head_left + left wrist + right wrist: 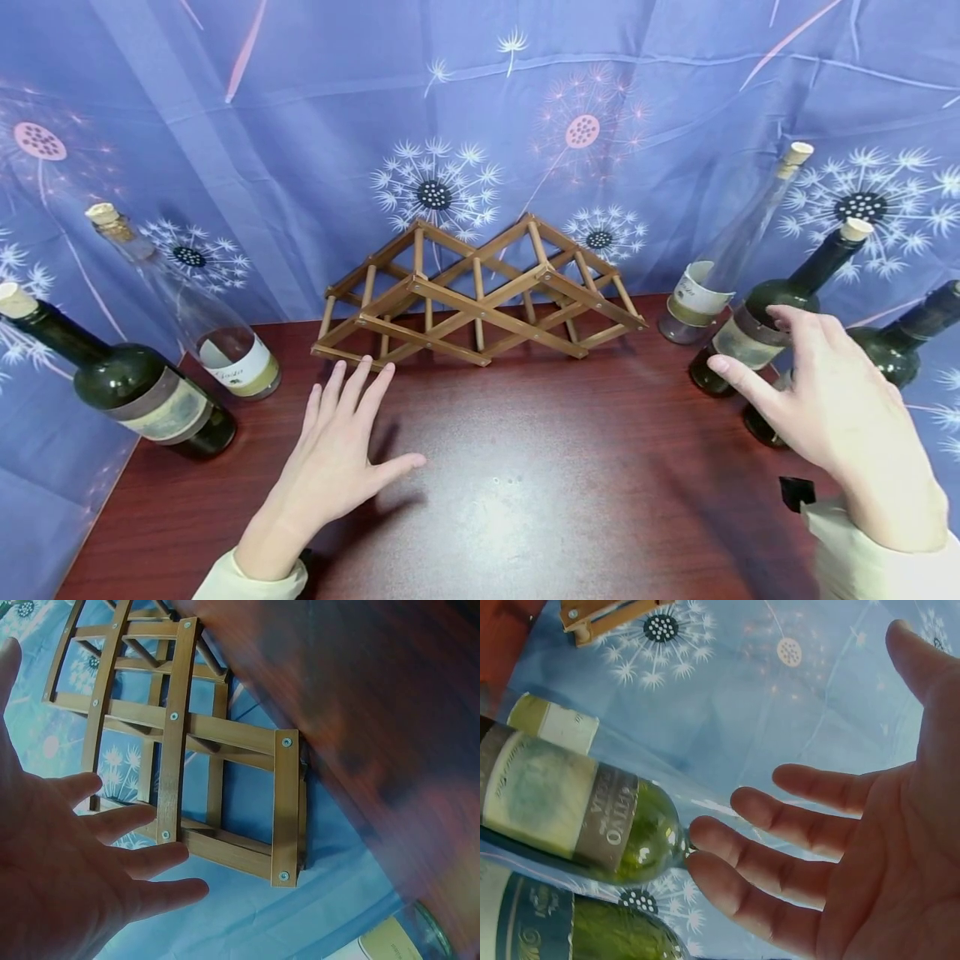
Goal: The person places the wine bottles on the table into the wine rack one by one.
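Observation:
A folding wooden lattice wine rack (480,300) stands at the back of the dark red table. My left hand (330,454) hovers just in front of its left end, fingers spread and holding nothing; in the left wrist view those fingers (150,859) overlap the rack's bars. On the right, my right hand (840,400) is raised with thumb and fingers apart, near a corked dark green wine bottle (750,337). Another dark bottle (892,354) is partly hidden behind that hand. The right wrist view has the green bottle (562,802) beyond the fingertips, with no clear grip on it.
A clear corked bottle (697,300) stands right of the rack. At the left are another clear corked bottle (236,358) and a dark green corked one (161,400). A blue dandelion-print cloth (315,167) hangs behind the table (540,450). A small black object (797,493) lies by the right sleeve.

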Demonstrator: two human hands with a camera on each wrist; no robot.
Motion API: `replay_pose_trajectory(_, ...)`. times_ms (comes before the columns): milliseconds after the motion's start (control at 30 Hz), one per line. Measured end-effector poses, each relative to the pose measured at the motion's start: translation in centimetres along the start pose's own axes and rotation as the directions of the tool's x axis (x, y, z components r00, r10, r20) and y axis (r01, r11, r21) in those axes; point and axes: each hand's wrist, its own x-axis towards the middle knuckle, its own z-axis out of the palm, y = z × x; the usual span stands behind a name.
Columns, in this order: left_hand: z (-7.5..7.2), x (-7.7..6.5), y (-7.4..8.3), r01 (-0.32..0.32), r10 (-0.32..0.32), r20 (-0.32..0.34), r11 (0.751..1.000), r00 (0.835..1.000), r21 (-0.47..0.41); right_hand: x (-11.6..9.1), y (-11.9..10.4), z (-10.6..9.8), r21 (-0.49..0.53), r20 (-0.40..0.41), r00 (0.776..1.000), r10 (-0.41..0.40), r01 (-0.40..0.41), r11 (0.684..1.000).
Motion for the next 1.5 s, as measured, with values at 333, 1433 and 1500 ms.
replay_pose_trajectory(333,-0.1,0.1,-0.1,0.003,-0.003,-0.011,1.000,1.000,0.003,-0.6,1.2,-1.4,-0.032,-0.037,0.991,0.127,-0.128,0.991)
replay_pose_trajectory(1433,-0.4,0.1,-0.6,-0.001,0.002,-0.029,1.000,1.000,0.018,-1.1,5.9,-1.4,0.259,-0.443,0.816,0.372,-0.280,0.924)
replay_pose_trajectory(1500,-0.3,0.1,-0.6,-0.006,0.007,-0.035,1.000,0.999,0.018,-1.0,6.1,-1.3,0.250,-0.437,0.814,0.383,-0.299,0.921)
